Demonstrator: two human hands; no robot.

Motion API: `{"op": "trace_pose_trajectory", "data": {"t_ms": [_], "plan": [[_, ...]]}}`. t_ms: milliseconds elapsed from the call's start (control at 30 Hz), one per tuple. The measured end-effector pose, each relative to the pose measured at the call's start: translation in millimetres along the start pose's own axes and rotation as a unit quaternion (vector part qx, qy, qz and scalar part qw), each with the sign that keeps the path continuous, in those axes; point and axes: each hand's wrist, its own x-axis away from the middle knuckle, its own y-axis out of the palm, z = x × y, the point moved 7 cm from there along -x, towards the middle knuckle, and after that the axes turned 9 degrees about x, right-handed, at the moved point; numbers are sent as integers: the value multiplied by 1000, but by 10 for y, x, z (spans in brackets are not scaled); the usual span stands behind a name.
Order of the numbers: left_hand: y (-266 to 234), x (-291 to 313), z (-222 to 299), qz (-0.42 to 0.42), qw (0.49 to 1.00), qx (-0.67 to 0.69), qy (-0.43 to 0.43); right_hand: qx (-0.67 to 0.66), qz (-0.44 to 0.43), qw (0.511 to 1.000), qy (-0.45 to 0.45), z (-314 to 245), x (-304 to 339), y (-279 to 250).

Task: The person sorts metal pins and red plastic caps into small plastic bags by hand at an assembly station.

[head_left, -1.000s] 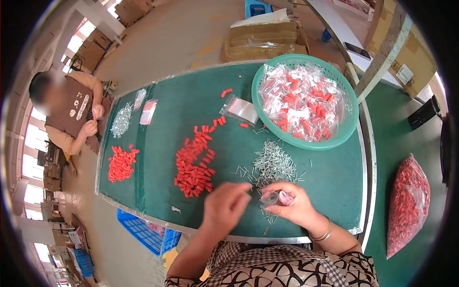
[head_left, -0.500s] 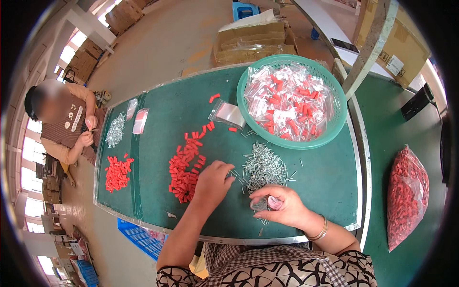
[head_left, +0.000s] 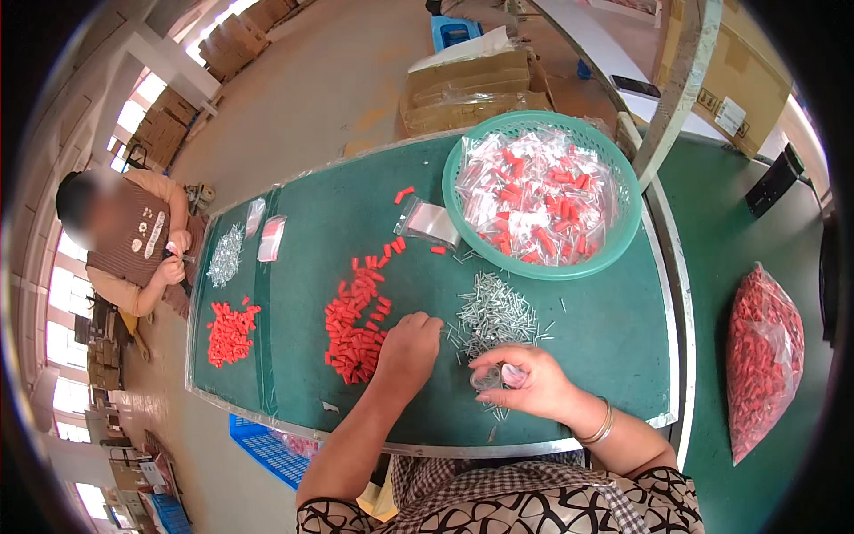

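Note:
My left hand (head_left: 409, 353) is closed, fingers curled down, between the pile of red plastic plugs (head_left: 353, 343) and the pile of silver screws (head_left: 495, 311). Whatever its fingertips pinch is hidden. At the near side of the screws, my right hand (head_left: 540, 384) has thumb and fingers curled round a small clear plastic bag (head_left: 487, 381). A pinkish-white part of the bag shows near the thumb. Flat clear bags with a white panel (head_left: 431, 221) lie beyond the screws, next to the basket.
A green basket (head_left: 455, 214) full of filled bags stands at the table's far right. Across the table at left, a person (head_left: 133, 231) works near another red pile (head_left: 233, 334) and screw pile (head_left: 226, 256). A large sack of red plugs (head_left: 763, 365) lies at right.
My left hand has drawn slightly back toward me and its fingers have curled in closer together. The right hand keeps its hold on the bag. The view has shifted a little.

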Motion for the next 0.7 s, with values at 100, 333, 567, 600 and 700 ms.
{"op": "trace_pose_trajectory", "data": {"t_ms": [100,333,567,600,700], "plan": [[55,-76,-59,-39,998,-39,-1,35,16,999,-12,5,-26,-35],[-122,-78,-146,-57,980,171,-88,49,14,998,-46,-48,-33,-13],[-149,89,-291,1,991,92,-98,25,11,999,-27,38,-50,14],[-161,75,-253,3,995,71,-69,33,11,999,-31,34,-45,12],[-187,70,-225,5,996,76,-55,25,8,999,-28,12,-44,10]]}}
